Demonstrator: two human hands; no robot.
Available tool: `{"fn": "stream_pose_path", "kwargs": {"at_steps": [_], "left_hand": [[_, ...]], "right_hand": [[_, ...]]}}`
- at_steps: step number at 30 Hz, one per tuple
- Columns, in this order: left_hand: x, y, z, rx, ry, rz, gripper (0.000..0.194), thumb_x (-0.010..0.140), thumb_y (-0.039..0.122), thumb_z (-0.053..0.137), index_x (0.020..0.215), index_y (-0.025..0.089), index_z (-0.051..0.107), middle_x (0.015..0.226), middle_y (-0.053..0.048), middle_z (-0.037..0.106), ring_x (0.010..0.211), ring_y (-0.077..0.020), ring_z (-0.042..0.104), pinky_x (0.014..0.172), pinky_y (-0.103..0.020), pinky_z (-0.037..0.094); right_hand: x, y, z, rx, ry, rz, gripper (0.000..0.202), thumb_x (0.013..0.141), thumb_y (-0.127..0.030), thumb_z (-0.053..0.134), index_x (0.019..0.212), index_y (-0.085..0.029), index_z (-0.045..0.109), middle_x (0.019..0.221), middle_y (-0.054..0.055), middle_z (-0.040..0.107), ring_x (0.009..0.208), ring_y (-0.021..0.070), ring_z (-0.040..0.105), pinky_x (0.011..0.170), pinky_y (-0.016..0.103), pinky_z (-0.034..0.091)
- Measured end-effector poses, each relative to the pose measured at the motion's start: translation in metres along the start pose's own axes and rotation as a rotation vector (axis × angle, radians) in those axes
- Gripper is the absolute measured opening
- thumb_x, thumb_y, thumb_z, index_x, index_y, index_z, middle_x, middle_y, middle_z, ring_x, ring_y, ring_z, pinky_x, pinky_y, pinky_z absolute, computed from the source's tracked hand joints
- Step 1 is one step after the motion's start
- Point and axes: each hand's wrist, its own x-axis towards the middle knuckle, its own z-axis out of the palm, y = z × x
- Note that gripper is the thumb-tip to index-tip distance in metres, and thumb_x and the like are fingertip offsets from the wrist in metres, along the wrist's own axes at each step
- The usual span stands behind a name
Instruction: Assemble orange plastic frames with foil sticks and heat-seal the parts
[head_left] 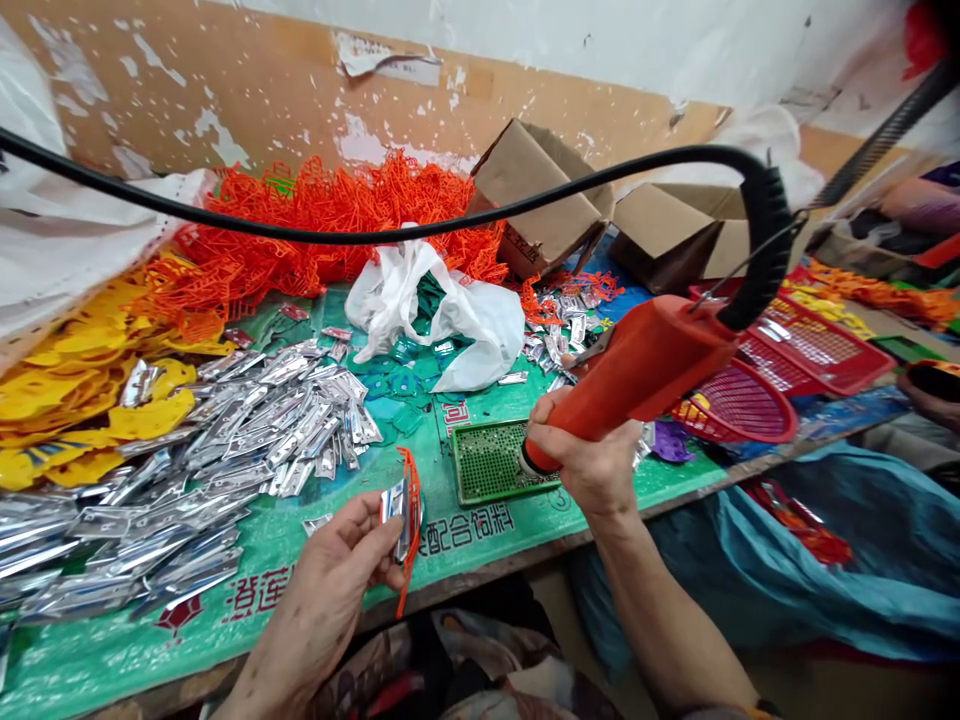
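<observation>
Between the thumb and fingers of my left hand (pixel 349 560) are a shiny silver plastic piece (pixel 395 503) and a thin orange plastic frame (pixel 409 530), held together upright near the table's front edge. My right hand (pixel 589 460) is closed around an orange power screwdriver (pixel 637 365), its nose pointing down. The nose is over the right part of a green tray (pixel 487 500) with a perforated grid, which seems to hold small screws. Whether the bit touches the tray is hidden. Many silver parts (pixel 292 420) lie heaped left of the tray.
A black cable (pixel 390 237) arches from the screwdriver across the view. Behind are a heap of orange frames (pixel 330 220), a white plastic bag (pixel 480 320) and cardboard boxes (pixel 540 200). Yellow parts (pixel 82 370) lie left, red baskets (pixel 739 405) right. Another person's hand (pixel 934 395) shows at the right edge.
</observation>
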Motion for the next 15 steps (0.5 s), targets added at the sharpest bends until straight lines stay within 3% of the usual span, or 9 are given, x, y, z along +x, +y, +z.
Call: {"fn": "stream_pose_path", "kwargs": {"at_steps": [15], "left_hand": [[0.0071,-0.0024,0.0056,0.063,-0.049,0.049,0.03,0.076,0.045,0.072,0.083,0.019,0.061,0.07,0.005,0.057,0.052,-0.01,0.058,0.053,-0.023,0.049]], "right_hand": [[-0.0034,-0.0014,0.0008,-0.008,-0.013,-0.003,0.013,0.064,-0.009,0.075,0.067,-0.019,0.067,0.065,-0.003,0.06,0.058,0.0127,0.054,0.055,0.026,0.044]]}}
